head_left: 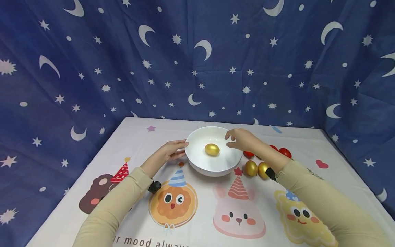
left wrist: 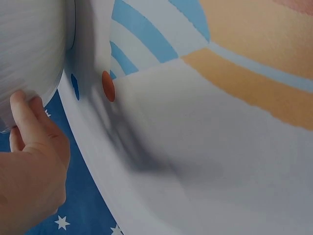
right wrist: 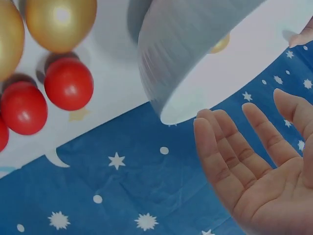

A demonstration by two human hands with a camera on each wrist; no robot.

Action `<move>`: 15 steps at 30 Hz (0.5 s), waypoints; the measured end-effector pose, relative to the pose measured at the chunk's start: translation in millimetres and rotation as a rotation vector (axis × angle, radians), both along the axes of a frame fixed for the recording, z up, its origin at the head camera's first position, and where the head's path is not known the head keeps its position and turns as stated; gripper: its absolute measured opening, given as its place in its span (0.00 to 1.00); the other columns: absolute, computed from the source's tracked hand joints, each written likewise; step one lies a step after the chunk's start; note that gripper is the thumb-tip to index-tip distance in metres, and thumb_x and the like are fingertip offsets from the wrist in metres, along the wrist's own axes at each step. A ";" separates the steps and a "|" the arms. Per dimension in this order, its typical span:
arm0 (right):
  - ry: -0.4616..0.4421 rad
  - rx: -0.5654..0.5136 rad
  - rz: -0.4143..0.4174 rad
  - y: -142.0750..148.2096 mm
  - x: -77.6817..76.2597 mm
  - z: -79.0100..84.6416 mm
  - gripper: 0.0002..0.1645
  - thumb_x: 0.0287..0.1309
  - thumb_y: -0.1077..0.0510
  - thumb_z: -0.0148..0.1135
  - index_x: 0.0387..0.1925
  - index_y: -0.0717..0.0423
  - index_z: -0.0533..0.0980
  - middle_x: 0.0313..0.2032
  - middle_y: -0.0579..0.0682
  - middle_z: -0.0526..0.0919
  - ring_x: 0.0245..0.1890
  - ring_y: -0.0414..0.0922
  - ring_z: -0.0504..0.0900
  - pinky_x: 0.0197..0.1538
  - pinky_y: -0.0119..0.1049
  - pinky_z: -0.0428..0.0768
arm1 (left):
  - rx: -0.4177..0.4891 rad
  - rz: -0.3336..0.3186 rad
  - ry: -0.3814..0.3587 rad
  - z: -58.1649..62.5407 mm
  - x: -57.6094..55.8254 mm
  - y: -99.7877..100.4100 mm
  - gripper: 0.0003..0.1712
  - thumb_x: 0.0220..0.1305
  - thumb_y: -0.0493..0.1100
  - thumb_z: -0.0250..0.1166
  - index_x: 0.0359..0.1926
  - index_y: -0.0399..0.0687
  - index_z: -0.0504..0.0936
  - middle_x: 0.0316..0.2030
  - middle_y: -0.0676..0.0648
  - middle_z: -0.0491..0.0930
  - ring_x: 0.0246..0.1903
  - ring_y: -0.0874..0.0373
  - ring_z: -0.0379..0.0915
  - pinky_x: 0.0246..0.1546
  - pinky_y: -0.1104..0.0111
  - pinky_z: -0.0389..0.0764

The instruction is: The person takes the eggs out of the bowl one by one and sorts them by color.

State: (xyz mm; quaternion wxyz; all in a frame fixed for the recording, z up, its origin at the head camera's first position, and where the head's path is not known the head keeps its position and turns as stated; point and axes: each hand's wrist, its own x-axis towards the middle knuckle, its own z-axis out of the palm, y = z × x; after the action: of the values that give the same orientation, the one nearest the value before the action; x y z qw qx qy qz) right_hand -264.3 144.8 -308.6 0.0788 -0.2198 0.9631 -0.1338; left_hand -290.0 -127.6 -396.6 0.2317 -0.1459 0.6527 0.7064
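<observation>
A white bowl stands on the table, with one shiny golden egg lying inside it. My left hand holds the bowl at its left rim; in the left wrist view its fingers lie against the outer wall. Over the bowl's right rim hovers my right hand, its fingers parted and loosely bent. Its palm faces the camera in the right wrist view and carries nothing. Two more golden eggs lie on the table just right of the bowl, below my right forearm.
Several red eggs lie behind the golden pair, partly hidden by my right forearm in the head view. The white tablecloth has printed cartoon figures. A dark blue curtain with moons and stars hangs behind the table.
</observation>
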 end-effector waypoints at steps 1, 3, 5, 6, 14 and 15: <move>-0.003 0.007 0.001 -2.1 -2.4 0.9 0.19 0.57 0.59 0.65 0.49 0.62 0.78 0.45 0.61 0.83 0.46 0.55 0.79 0.48 0.41 0.86 | -0.002 0.000 0.002 0.2 0.1 -0.1 0.30 0.66 0.42 0.60 0.68 0.49 0.65 0.60 0.41 0.67 0.32 0.64 0.75 0.36 0.80 0.85; -0.009 0.029 0.005 -6.4 -7.4 2.5 0.18 0.57 0.59 0.65 0.49 0.61 0.78 0.46 0.60 0.82 0.47 0.54 0.79 0.50 0.42 0.86 | -0.005 -0.004 0.009 0.7 0.3 -0.5 0.31 0.65 0.42 0.61 0.68 0.49 0.65 0.61 0.40 0.67 0.32 0.64 0.75 0.37 0.80 0.85; -0.016 0.064 0.023 -11.2 -12.1 4.6 0.18 0.57 0.59 0.65 0.49 0.61 0.79 0.47 0.60 0.82 0.47 0.54 0.80 0.52 0.43 0.85 | -0.012 -0.007 0.012 0.9 0.6 -1.0 0.30 0.65 0.43 0.61 0.68 0.49 0.65 0.62 0.40 0.67 0.32 0.64 0.75 0.37 0.80 0.85; -0.021 0.084 0.034 -13.9 -14.0 5.7 0.18 0.57 0.59 0.64 0.49 0.61 0.79 0.47 0.59 0.82 0.47 0.53 0.80 0.53 0.44 0.84 | -0.018 -0.011 0.014 1.0 0.9 -1.4 0.30 0.65 0.43 0.61 0.68 0.49 0.65 0.62 0.39 0.67 0.32 0.64 0.75 0.37 0.80 0.85; -0.068 0.207 0.083 -32.9 -27.4 12.5 0.20 0.58 0.58 0.64 0.51 0.59 0.78 0.50 0.57 0.81 0.43 0.51 0.79 0.51 0.43 0.84 | -0.028 -0.019 0.017 0.4 2.0 -1.7 0.30 0.66 0.43 0.60 0.68 0.48 0.65 0.64 0.39 0.65 0.31 0.64 0.76 0.37 0.80 0.85; -0.075 0.215 0.082 -34.8 -28.8 13.3 0.20 0.58 0.58 0.64 0.52 0.59 0.77 0.51 0.58 0.81 0.43 0.51 0.78 0.51 0.44 0.84 | -0.026 -0.020 0.017 0.3 1.9 -1.4 0.30 0.66 0.43 0.60 0.68 0.48 0.65 0.65 0.39 0.65 0.32 0.64 0.76 0.38 0.80 0.85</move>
State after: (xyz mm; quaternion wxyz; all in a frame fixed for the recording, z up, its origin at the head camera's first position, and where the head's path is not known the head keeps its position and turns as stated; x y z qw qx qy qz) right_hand -293.1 110.0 -295.2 0.1432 -0.2440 0.9585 -0.0345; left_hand -288.1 -129.1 -396.3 0.2310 -0.1363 0.6650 0.6970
